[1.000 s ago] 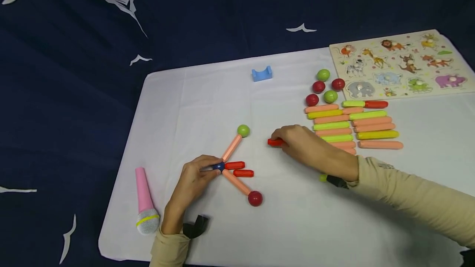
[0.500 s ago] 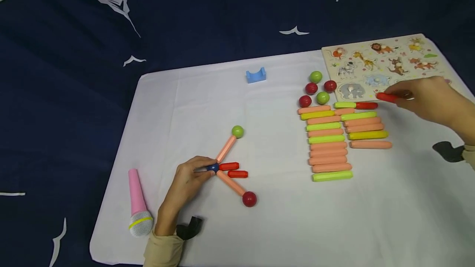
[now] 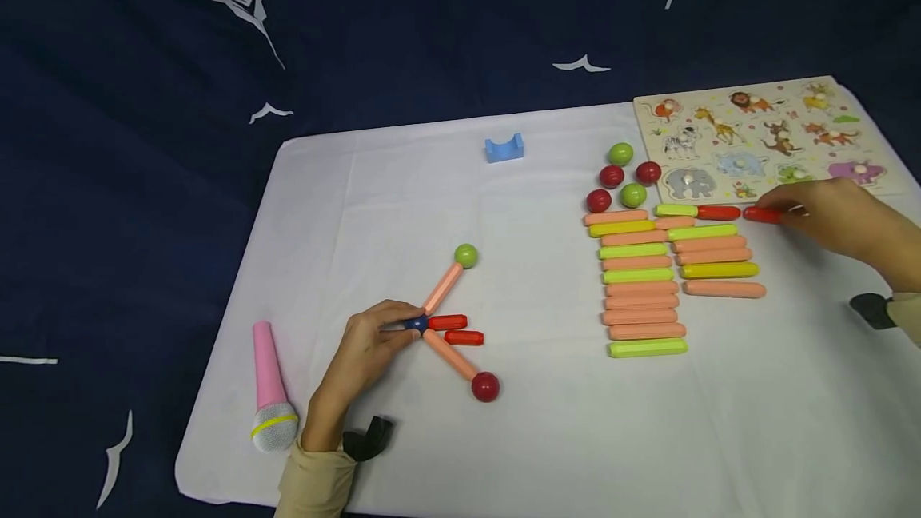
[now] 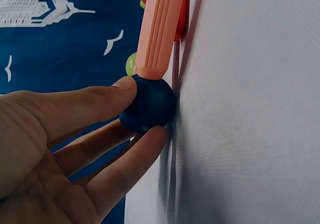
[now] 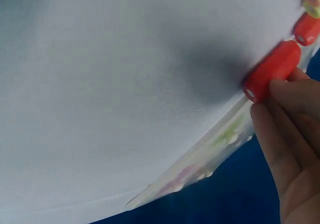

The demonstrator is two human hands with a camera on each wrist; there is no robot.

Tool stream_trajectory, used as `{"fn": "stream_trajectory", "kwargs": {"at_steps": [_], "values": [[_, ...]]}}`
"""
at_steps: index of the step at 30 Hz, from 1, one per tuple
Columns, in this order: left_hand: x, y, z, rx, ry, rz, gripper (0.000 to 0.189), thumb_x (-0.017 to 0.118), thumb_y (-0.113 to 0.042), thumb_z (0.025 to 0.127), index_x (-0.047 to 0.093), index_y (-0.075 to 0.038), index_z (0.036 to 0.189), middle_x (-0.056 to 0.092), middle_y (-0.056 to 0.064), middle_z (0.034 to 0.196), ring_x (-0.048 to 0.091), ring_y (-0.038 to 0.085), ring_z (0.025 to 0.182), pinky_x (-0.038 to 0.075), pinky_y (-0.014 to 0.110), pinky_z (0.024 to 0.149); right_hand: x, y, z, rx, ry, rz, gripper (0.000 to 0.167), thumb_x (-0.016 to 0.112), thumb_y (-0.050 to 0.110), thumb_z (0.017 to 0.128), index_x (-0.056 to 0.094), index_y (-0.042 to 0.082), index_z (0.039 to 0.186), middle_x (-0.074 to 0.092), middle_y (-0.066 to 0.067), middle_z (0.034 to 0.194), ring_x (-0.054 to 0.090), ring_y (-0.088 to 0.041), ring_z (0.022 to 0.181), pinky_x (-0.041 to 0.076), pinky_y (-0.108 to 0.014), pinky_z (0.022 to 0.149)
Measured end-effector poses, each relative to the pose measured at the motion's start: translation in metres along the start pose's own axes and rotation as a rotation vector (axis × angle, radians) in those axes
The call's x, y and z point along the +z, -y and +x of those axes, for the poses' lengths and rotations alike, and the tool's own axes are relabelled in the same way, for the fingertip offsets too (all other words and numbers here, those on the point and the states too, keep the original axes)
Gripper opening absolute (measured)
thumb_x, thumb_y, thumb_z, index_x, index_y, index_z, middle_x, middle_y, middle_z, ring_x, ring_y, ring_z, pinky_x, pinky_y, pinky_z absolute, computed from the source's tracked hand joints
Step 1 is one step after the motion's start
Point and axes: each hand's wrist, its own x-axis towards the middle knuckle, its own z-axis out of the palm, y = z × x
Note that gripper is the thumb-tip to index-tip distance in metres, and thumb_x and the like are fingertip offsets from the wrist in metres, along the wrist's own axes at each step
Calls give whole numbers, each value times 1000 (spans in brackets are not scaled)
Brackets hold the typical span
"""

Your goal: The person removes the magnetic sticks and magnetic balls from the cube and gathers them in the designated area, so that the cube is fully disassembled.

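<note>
My left hand pinches a dark blue ball between thumb and fingers. Out of that ball run two peach sticks, the upper one ending in a green ball and the lower one in a red ball. Between them lie two short red sticks, one reaching the blue ball and the other just below it. At the right, my right hand pinches a short red stick, in line with the red stick at the top of the stick rows.
Rows of peach, green and yellow sticks lie right of centre, below several red and green balls. An animal puzzle board borders the right hand. A blue cradle-shaped block sits at the back, a pink toy microphone at left.
My right hand has carried the red stick from mid-table to the right, then lowered it beside the top row's red stick. The left hand keeps its hold on the blue ball.
</note>
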Motion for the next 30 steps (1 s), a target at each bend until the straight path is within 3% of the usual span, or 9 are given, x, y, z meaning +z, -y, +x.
{"fn": "stream_trajectory", "kwargs": {"at_steps": [4, 6, 8, 11, 13, 16, 19, 24, 30], "values": [[-1, -2, 1, 2, 10, 9, 25, 74, 7, 83, 74, 1, 108, 68, 12, 112, 68, 24, 100, 57, 26, 80, -2, 10, -3, 52, -40, -9, 29, 63, -9, 87, 62, -11, 116, 56, -38, 115, 53, -48, 94, 46, -66, 84], [-2, -3, 2, 4, 13, 13, 25, 74, 7, 83, 74, 1, 108, 68, 12, 112, 68, 24, 100, 57, 25, 80, -6, 24, -5, 61, -78, -15, 30, 64, -5, 87, 62, -11, 117, 56, -38, 116, 53, -48, 94, 46, -66, 84], [-3, -4, 3, 8, 13, 14, 26, 74, 8, 83, 74, 1, 107, 68, 12, 112, 68, 25, 100, 57, 25, 80, -11, 49, -7, 17, -126, -9, 32, 66, -4, 87, 62, -9, 119, 57, -37, 116, 54, -49, 97, 46, -66, 85], [-4, -4, 3, 14, 10, 20, 26, 74, 8, 82, 73, 1, 108, 68, 12, 112, 67, 25, 100, 57, 25, 80, -17, 99, -12, -134, -175, 34, 35, 71, 0, 85, 65, -4, 120, 63, -30, 116, 58, -45, 103, 48, -63, 87], [-4, -3, 3, 22, 10, 20, 26, 74, 7, 83, 73, 1, 108, 68, 13, 112, 67, 25, 100, 57, 26, 81, -15, 137, -17, -264, -172, 78, 36, 76, 3, 83, 68, 1, 119, 67, -22, 113, 62, -38, 100, 54, -55, 84], [-4, -2, 3, 26, 3, 18, 26, 74, 7, 83, 74, 1, 108, 68, 13, 112, 68, 25, 100, 57, 25, 81, -2, 192, -21, -438, -129, 139, 32, 77, 4, 83, 72, 5, 115, 70, -12, 109, 66, -25, 95, 58, -44, 78], [-3, -1, 3, 23, -2, 5, 25, 74, 7, 83, 74, 1, 108, 68, 12, 111, 67, 24, 100, 57, 25, 81, 20, 238, -21, -571, -60, 178, 28, 75, 3, 84, 73, 5, 112, 72, -7, 108, 68, -22, 98, 58, -41, 83], [-1, -1, 1, 20, 3, -20, 24, 73, 6, 84, 73, 2, 108, 68, 13, 110, 67, 25, 100, 57, 27, 81, 55, 291, -19, -715, 46, 246, 29, 74, 4, 86, 72, 3, 115, 72, -6, 109, 67, -21, 105, 55, -39, 90], [0, -1, 0, 19, 8, -47, 24, 73, 5, 84, 73, 3, 108, 68, 13, 110, 67, 27, 99, 58, 28, 81, 75, 328, -20, -768, 54, 283, 25, 77, 8, 85, 73, 6, 110, 72, -3, 98, 66, -15, 87, 58, -29, 78]]}}
